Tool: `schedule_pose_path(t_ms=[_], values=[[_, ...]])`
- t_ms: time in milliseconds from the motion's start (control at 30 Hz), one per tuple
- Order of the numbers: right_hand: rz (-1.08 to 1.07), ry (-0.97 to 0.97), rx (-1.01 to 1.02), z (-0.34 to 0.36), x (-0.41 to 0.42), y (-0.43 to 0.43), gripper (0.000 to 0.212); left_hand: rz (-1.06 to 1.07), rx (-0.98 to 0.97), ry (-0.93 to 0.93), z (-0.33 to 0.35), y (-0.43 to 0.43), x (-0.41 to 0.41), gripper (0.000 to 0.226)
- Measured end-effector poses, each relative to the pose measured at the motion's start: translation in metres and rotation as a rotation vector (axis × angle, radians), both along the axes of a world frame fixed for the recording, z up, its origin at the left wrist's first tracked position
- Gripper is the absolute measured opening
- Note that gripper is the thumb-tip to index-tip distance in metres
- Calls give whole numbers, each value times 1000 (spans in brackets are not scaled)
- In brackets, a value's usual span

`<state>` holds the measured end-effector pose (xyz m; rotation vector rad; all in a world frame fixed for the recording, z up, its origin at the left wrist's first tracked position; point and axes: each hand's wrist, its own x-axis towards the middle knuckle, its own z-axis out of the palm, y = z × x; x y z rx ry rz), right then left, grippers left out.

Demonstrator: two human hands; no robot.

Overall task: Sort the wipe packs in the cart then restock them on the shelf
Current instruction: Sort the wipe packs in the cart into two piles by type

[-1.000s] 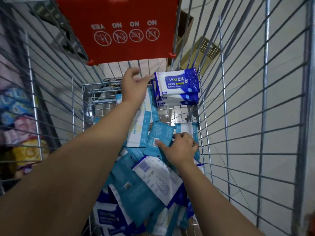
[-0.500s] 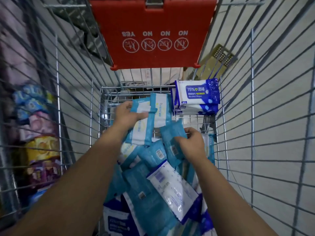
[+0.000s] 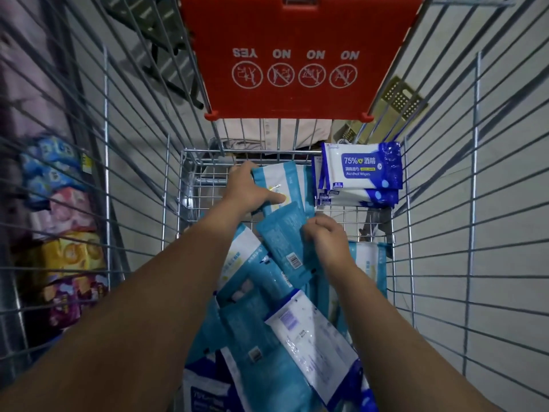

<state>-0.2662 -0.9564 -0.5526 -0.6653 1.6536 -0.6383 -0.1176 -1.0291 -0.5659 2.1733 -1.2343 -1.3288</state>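
Both my arms reach into a wire cart (image 3: 398, 263). My left hand (image 3: 252, 188) grips light-blue and white wipe packs (image 3: 294, 182) standing against the cart's far end. My right hand (image 3: 325, 236) pinches a teal wipe pack (image 3: 285, 236) with a barcode, lifted above the loose pile (image 3: 261, 322) of teal and white packs that covers the cart floor. A neat stack of dark-blue and white alcohol wipe packs (image 3: 361, 176) lies in the far right corner, apart from both hands.
The red child-seat flap (image 3: 297, 55) hangs over the cart's far end. Wire walls close in on both sides. Colourful packaged goods on a shelf (image 3: 65, 233) show through the left wall. Pale tiled floor and a flat cardboard box (image 3: 401, 99) lie outside on the right.
My left hand has come back from the cart's far edge and closed on the light-blue packs. My right hand has lifted a teal pack off the pile toward them.
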Motion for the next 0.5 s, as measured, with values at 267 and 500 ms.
schedule_pose_path(t_ms=[267, 500], values=[[75, -202, 97, 5, 27, -4, 22, 206, 215, 421, 13, 8, 8, 40], [110, -154, 109, 5, 38, -8, 30, 391, 50, 210, 25, 11, 58, 57]])
